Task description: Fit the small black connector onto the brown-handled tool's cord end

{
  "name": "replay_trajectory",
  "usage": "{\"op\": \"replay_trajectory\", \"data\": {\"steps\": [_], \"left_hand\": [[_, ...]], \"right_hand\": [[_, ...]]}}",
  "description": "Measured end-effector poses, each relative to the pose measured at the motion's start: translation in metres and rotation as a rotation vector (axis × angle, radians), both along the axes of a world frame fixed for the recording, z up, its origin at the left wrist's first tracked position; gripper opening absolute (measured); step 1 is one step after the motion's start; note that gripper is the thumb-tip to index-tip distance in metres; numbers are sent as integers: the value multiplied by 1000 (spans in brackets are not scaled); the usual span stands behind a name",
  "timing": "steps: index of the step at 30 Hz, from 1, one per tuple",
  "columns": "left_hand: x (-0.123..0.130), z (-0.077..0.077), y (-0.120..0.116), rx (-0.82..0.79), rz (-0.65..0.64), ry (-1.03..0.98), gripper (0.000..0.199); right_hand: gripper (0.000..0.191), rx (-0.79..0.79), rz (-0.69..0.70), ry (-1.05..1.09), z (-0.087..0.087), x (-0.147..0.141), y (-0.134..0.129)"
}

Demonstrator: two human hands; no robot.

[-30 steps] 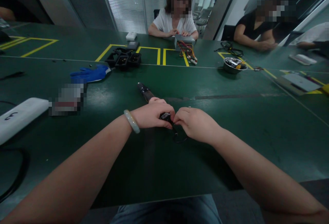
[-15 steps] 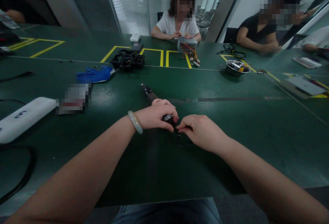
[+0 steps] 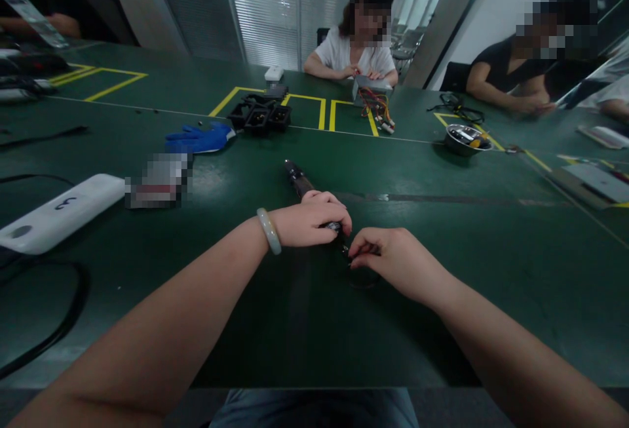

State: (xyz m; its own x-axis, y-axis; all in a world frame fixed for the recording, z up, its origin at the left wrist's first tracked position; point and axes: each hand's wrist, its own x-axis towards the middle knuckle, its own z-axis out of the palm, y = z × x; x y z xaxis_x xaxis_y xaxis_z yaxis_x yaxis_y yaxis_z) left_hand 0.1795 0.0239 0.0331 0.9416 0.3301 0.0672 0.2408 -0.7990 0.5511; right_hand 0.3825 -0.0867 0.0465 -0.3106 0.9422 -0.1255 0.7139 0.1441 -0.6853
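While the left hand [image 3: 319, 218] keeps its place, closed around a dark, slim tool [image 3: 299, 180] lying slantwise on the green table [image 3: 246, 323], the right hand [image 3: 398, 254] has drawn a little away from it, toward the person's own side. A second ago the fingertips of both hands all but met at the tool's near end; now a small gap shows between them, with a short dark piece in it. A thin dark cord [image 3: 363, 285] curves beneath the right hand, whose thumb and fingers are bent together at that piece; whether they grip it or only touch it, I cannot tell.

The tool's far end sticks out beyond the left hand and hasn't shifted against the things around it, so the left hand seems to be steadying it while the right does the finer work at the cord end. The whole view has swung slightly, which looks like a turn of the head rather than anything being moved.

Off to the left lie a blue glove [image 3: 199, 139] and a white plastic block [image 3: 69, 208]; farther back are black plastic parts [image 3: 260, 115] and, to the right, a metal bowl [image 3: 459, 147]. Across the table, a person in a white top [image 3: 337, 50] has both hands at a metal box [image 3: 371, 86] with coloured wires.
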Motion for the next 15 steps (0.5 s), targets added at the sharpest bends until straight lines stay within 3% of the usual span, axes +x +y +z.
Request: {"op": "replay_trajectory", "data": {"steps": [4,15], "left_hand": [[2,1,-2,-15,24,7,28],[5,-2,-2,14,48,-11,22]], "right_hand": [[27,-103,-43,32,-4,1,2],[34,-329,-7,164,-18,-1,10]]}}
